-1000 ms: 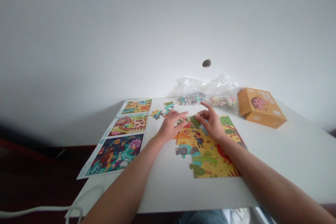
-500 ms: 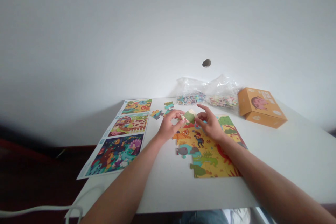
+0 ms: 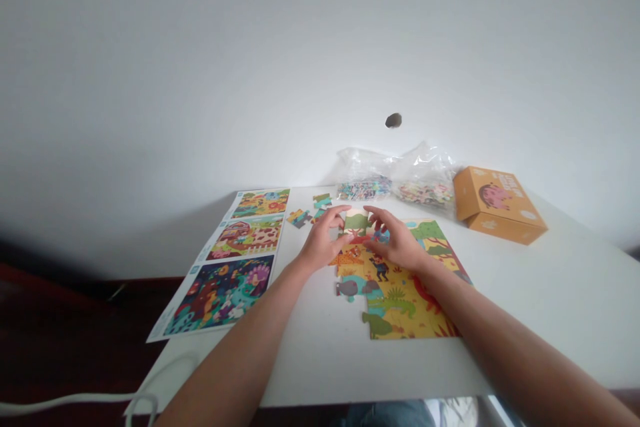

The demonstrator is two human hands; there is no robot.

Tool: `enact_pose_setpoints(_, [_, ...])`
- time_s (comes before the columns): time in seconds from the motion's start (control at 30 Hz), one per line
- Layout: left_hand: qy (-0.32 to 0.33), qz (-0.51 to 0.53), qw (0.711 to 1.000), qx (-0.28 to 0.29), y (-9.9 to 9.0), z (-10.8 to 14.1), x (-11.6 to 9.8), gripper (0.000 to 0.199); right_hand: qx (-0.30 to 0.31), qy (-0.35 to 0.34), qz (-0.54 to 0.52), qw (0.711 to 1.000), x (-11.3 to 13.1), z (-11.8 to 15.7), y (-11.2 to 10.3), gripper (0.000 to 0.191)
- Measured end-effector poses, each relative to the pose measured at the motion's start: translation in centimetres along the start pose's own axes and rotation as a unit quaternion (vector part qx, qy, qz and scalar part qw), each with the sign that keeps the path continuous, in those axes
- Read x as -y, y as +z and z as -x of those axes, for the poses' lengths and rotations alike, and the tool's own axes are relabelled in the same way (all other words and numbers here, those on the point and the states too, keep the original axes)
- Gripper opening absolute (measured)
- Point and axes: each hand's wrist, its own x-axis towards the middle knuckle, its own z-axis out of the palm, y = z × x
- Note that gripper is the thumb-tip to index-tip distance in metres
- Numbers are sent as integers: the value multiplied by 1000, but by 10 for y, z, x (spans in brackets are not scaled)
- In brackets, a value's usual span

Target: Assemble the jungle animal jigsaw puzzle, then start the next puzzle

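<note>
A jigsaw piece [image 3: 357,221] with green hills and a cream top lies at the upper left edge of the partly joined animal puzzle [image 3: 400,283]. My left hand [image 3: 323,240] is beside its left edge, with thumb and forefinger spread apart. On the other side, my right hand [image 3: 395,240] curves over the puzzle's top, thumb and forefinger also apart. Fingertips of both hands are close to the piece; whether any touch it is hard to see. My right hand and forearm hide part of the puzzle, which shows a crocodile, a hippo and a leopard.
Several loose pieces [image 3: 300,217] lie behind my left hand. A sheet with three printed pictures [image 3: 230,260] lies at left. Plastic bags of pieces [image 3: 425,190] and an orange box [image 3: 500,203] stand against the wall. A white cable [image 3: 75,399] hangs at the lower left.
The jigsaw piece, tilted between both hands before, now lies straight against the puzzle's upper edge. My fingers have spread apart around it, and the right forefinger has come down.
</note>
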Motion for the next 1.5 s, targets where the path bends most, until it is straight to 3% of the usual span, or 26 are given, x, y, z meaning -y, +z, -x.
enact_pose_setpoints(0.23, [8, 6, 1000, -18, 0, 0, -1, 56, -20, -12, 30, 999, 2, -1, -2, 54])
enact_pose_setpoints(0.63, [1, 19, 1000, -14, 0, 0, 0, 56, -6, -13, 32, 999, 0, -1, -2, 61])
enact_pose_setpoints(0.7, [-9, 25, 998, -51, -2, -2, 1, 55, 18, 3, 43, 999, 0, 0, -2, 75])
enact_pose_setpoints(0.8, [-24, 24, 985, -166, -9, -7, 4, 53, 99, 15, 100, 990, 1, 2, -4, 90])
enact_pose_setpoints(0.9, [-28, 18, 963, -267, -18, -11, 8, 50, 196, 21, 175, 965, 1, 3, -6, 75])
enact_pose_setpoints(1.0, [-30, 24, 952, -304, -23, -13, 12, 51, 243, 44, 195, 949, -1, 4, -10, 66])
enact_pose_setpoints(1.3, [-37, 13, 953, -301, -23, -13, 17, 52, 302, 72, 163, 937, 2, 4, -26, 71])
enact_pose_setpoints(1.5, [-44, 24, 963, -263, -22, -13, 14, 51, 307, 92, 151, 935, 0, 9, -40, 72])
